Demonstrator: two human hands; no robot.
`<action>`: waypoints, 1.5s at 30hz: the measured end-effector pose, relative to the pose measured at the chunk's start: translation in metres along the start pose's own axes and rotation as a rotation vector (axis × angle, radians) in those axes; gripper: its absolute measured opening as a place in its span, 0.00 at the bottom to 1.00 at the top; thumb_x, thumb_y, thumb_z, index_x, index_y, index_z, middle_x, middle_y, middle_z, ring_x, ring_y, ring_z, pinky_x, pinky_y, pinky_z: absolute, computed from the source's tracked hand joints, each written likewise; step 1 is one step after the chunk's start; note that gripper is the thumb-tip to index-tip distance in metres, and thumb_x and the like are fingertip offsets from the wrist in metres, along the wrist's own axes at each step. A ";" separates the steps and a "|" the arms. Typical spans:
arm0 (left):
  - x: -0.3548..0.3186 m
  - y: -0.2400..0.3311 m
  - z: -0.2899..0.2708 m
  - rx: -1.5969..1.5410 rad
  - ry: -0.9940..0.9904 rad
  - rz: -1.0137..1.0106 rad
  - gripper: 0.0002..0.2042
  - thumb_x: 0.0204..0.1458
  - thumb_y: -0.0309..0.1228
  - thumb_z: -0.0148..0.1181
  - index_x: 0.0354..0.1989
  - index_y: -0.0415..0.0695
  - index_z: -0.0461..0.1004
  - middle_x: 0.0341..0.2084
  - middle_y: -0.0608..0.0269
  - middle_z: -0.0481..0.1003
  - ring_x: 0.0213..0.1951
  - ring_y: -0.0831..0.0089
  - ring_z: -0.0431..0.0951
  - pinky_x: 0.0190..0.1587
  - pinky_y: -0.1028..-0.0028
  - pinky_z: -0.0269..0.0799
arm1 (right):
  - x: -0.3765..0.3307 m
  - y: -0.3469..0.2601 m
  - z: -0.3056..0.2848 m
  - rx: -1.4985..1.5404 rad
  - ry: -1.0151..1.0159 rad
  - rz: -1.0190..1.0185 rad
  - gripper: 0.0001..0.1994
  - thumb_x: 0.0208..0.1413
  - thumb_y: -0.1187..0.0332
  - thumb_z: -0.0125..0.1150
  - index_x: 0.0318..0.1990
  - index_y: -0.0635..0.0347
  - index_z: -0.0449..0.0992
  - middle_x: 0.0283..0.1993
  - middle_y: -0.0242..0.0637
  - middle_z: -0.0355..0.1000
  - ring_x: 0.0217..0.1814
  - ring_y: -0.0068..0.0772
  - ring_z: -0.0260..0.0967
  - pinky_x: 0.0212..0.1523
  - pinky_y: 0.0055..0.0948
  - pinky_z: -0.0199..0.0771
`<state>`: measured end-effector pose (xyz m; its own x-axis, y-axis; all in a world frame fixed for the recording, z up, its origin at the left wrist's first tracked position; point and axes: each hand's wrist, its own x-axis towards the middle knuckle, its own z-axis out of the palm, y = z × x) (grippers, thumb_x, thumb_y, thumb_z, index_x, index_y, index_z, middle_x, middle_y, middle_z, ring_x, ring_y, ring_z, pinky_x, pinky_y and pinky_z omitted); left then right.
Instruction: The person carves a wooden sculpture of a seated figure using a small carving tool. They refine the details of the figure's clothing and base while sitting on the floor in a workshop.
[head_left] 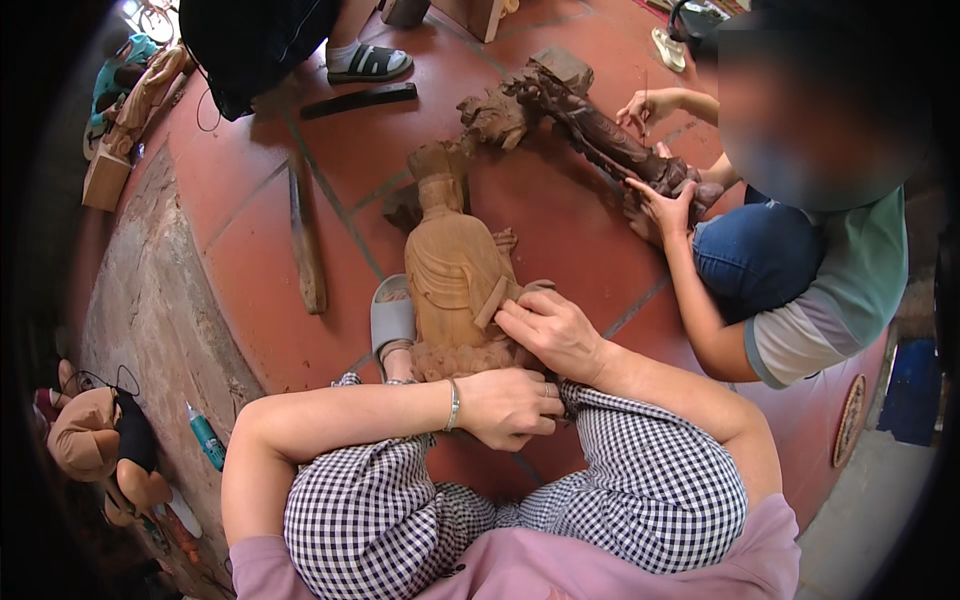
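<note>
A carved wooden statue (450, 260) of a robed figure, light brown, lies with its head pointing away from me and its base toward my knees. My right hand (555, 335) pinches a small flat tan piece of sandpaper (490, 303), apparently folded, against the right side of the robe. Close to the statue's base, my left hand (510, 408) is closed with its fingers curled downward. Whatever those fingers grip is hidden beneath the hand.
To the right, a person (790, 300) crouches with both hands at a dark carved statue (610, 135). A long wooden mallet-like stick (304, 235) and a dark bar (358, 100) lie on the red tiles. A teal bottle (205, 437) lies at left, near another seated person (90, 435).
</note>
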<state>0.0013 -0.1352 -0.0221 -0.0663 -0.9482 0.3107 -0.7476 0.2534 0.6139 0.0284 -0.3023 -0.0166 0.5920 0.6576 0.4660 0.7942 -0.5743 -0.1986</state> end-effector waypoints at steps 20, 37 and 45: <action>-0.004 0.000 0.004 -0.010 -0.047 0.005 0.15 0.35 0.37 0.67 0.32 0.42 0.80 0.44 0.56 0.78 0.44 0.62 0.77 0.45 0.62 0.74 | 0.018 0.007 0.024 0.107 0.080 0.263 0.13 0.50 0.79 0.64 0.45 0.64 0.78 0.36 0.38 0.71 0.34 0.39 0.72 0.35 0.33 0.78; -0.006 -0.002 0.008 0.000 -0.012 0.016 0.16 0.33 0.37 0.69 0.31 0.42 0.81 0.40 0.57 0.78 0.44 0.62 0.77 0.45 0.63 0.75 | -0.015 -0.002 -0.006 0.443 0.009 0.736 0.05 0.55 0.79 0.61 0.39 0.65 0.79 0.41 0.43 0.76 0.37 0.38 0.75 0.39 0.32 0.75; -0.008 -0.001 0.007 0.006 -0.011 0.012 0.16 0.33 0.37 0.69 0.31 0.42 0.81 0.41 0.57 0.78 0.44 0.63 0.77 0.46 0.63 0.75 | 0.013 0.001 0.016 0.530 0.151 0.793 0.12 0.54 0.76 0.70 0.45 0.63 0.78 0.42 0.40 0.79 0.39 0.31 0.77 0.39 0.30 0.76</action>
<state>-0.0018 -0.1290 -0.0305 -0.0829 -0.9472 0.3099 -0.7505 0.2639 0.6058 0.0392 -0.2867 -0.0246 0.9885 0.0822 0.1273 0.1514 -0.5054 -0.8495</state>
